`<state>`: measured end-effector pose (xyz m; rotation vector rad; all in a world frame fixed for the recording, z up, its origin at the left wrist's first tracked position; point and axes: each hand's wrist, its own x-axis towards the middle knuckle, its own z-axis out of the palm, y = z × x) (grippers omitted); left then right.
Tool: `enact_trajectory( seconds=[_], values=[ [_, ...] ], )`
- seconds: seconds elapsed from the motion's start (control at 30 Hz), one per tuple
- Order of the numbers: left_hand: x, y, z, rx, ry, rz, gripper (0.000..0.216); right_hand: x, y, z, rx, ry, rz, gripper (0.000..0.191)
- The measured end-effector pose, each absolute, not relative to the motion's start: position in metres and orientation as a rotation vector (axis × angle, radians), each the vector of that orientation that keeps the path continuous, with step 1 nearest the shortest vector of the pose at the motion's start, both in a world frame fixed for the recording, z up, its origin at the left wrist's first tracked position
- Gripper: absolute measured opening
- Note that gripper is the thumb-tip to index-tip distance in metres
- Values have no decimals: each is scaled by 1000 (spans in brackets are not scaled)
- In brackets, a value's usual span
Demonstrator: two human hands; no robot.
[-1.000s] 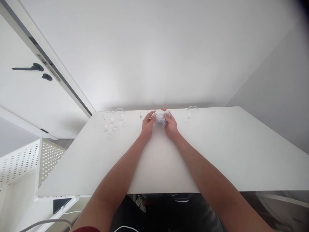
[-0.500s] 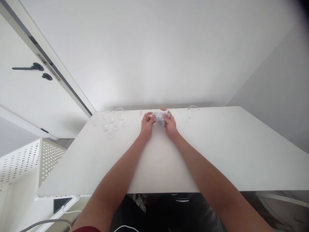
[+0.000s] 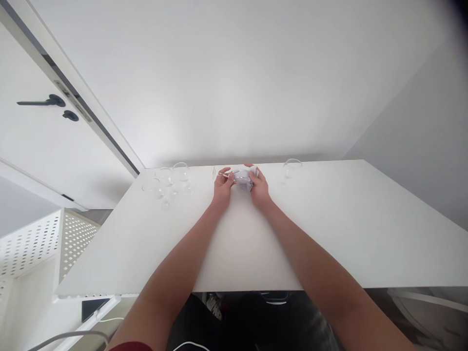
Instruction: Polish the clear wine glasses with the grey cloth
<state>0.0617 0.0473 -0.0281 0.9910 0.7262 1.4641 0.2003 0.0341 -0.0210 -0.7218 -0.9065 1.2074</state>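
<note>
Both my hands meet near the far edge of a white table [image 3: 256, 243]. My left hand [image 3: 223, 187] pinches the stem of a clear wine glass [image 3: 226, 174] lying sideways, its foot pointing left. My right hand [image 3: 259, 187] is closed on a pale cloth [image 3: 243, 179] pressed against the glass's bowl. Three clear glasses [image 3: 166, 183] stand in a cluster to the left of my hands. One more clear glass [image 3: 291, 168] stands alone to the right.
A white wall rises right behind the table's far edge. A white door with a dark handle [image 3: 42, 103] is at the left. A white perforated metal cabinet [image 3: 40, 243] stands below the table's left side. Cables lie on the floor near my legs.
My fingers and the cloth have shifted slightly around the glass; the arms stay in the same place. The standing glasses have not moved.
</note>
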Motion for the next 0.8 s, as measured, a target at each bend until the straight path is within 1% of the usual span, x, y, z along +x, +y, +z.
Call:
enact_trajectory(
  seconds=[0.1, 0.17, 0.3, 0.37, 0.4, 0.5, 0.53, 0.6, 0.63, 0.8],
  values=[
    [61, 49, -29, 980, 626, 1480, 51, 202, 34, -19, -725, -879, 1206, 39],
    [60, 49, -27, 964, 584, 1480, 50, 203, 33, -18, -730, -867, 1208, 40],
    [61, 44, -22, 960, 571, 1472, 30, 201, 31, -16, -730, -897, 1213, 46],
    [62, 42, -19, 967, 556, 1467, 24, 201, 32, -17, -724, -894, 1194, 50],
    [62, 41, -18, 964, 532, 1455, 25, 203, 34, -18, -716, -872, 1188, 51],
    [61, 39, -14, 922, 431, 1363, 44, 209, 41, -22, -669, -721, 1192, 46],
    [60, 38, -13, 887, 414, 1328, 45, 211, 43, -24, -655, -668, 1189, 44],
    [60, 38, -13, 792, 438, 1232, 34, 215, 47, -25, -649, -588, 1154, 41],
    [60, 38, -13, 748, 474, 1164, 32, 217, 48, -26, -657, -571, 1132, 40],
    [58, 39, -12, 770, 563, 660, 64, 215, 44, -22, -744, -617, 1082, 40]
  ],
)
